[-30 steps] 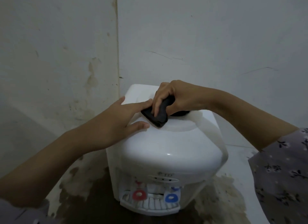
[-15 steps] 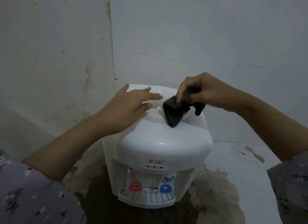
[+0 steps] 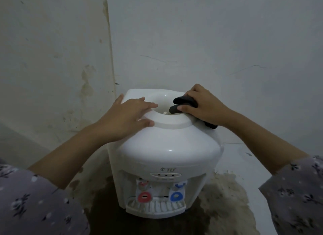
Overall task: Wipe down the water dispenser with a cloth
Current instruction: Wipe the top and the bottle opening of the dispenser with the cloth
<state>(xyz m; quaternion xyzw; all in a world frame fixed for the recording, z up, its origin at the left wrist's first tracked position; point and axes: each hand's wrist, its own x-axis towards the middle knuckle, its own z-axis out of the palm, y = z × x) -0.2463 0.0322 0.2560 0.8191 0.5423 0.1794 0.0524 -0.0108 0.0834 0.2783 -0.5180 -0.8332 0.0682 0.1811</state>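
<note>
A white water dispenser (image 3: 167, 147) stands in a wall corner, with a round bottle well on top and red and blue taps at its front. My left hand (image 3: 129, 115) rests flat on the left rim of the well, fingers straight. My right hand (image 3: 202, 107) grips a dark cloth (image 3: 183, 102) and presses it on the right rim of the well. One end of the cloth (image 3: 210, 125) sticks out below my wrist.
Two pale, stained walls (image 3: 209, 42) meet just behind the dispenser. The floor around its base carries a dark wet stain (image 3: 104, 208). A drip tray (image 3: 155, 208) juts out under the red tap (image 3: 144, 197) and the blue tap (image 3: 176, 196).
My right hand carried the cloth from the front of the top, lifted it, then set it down on the right rim. The left hand slid slightly toward the well.
</note>
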